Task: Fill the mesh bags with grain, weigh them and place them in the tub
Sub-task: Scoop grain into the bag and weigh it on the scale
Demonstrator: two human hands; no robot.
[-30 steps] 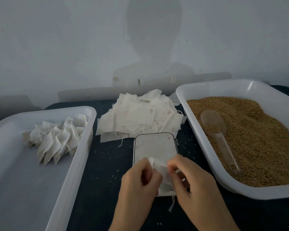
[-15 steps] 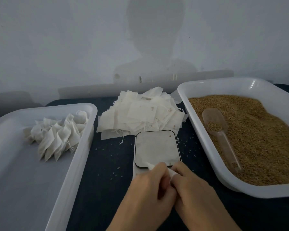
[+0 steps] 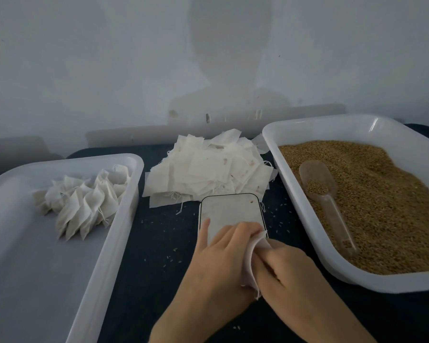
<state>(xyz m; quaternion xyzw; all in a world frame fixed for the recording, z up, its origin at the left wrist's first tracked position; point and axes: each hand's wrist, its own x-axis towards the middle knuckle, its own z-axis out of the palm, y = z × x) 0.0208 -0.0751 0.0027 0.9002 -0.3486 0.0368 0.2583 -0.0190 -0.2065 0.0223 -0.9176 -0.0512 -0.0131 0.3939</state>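
Scale (image 3: pixel 229 211), white platform with dark rim, central on dark tabletop (image 3: pixel 159 243); near end hidden under hands; no readable display or lettering. Left hand (image 3: pixel 221 256) and right hand (image 3: pixel 290 266) both grasp one mesh bag (image 3: pixel 249 258) over scale's near right corner. Narrow table strips separate scale from tub (image 3: pixel 124 219), holding filled bags (image 3: pixel 84 204), and grain tray (image 3: pixel 307 211) with scoop (image 3: pixel 325 194). Empty bag pile (image 3: pixel 208 174) touches scale's far edge.

One head-worn view looks forward and down, close over the dark table (image 3: pixel 159 243) toward a wall (image 3: pixel 109 70).
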